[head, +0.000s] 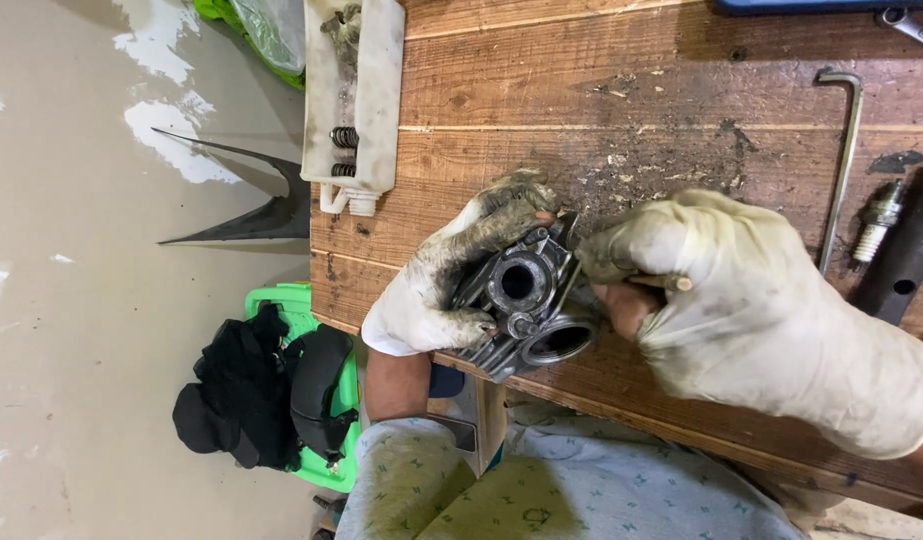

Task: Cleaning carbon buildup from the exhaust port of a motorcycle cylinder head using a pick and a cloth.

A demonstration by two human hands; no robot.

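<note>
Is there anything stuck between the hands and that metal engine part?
Only the dirty gloves. The left hand grips the metal engine part directly, and the right hand presses a small tool against its edge. Nothing else on the wooden table sits between them.

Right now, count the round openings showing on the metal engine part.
2. One round opening sits in the middle of the engine part, beside the left hand. The other faces the table's near edge. The gloved hands may hide more.
</note>
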